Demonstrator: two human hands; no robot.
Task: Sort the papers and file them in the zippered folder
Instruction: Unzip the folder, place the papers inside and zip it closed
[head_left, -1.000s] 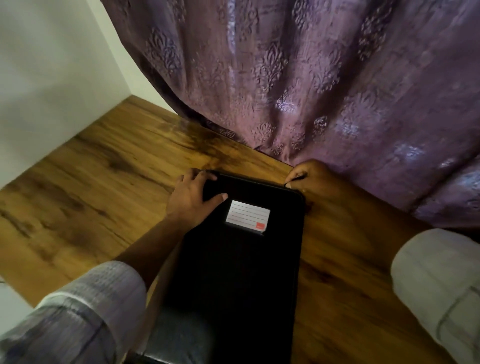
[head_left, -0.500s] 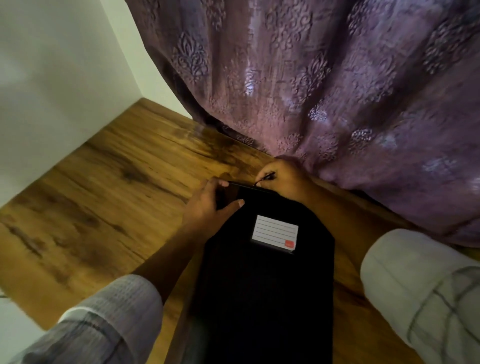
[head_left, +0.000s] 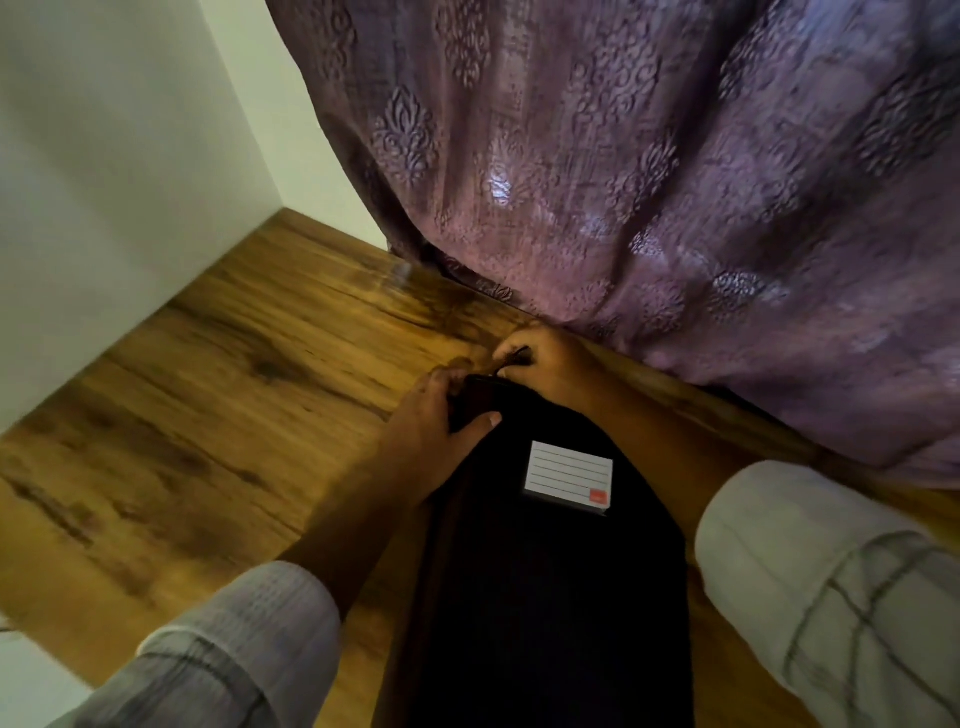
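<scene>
The black zippered folder (head_left: 545, 597) lies flat on the wooden table (head_left: 208, 415), its far corner gripped by the left hand (head_left: 431, 421) — thumb on top, fingers curled over the edge — likely to steady it while the right hand (head_left: 550, 364) pinches the zipper pull (head_left: 517, 357).

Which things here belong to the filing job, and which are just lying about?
Part of the job:
black zippered folder, with a lined label on its cover
zipper pull, pinched by the right hand
left hand, gripping the folder's far corner
No loose papers show.

Just there:
wooden table
purple patterned curtain
white wall
</scene>
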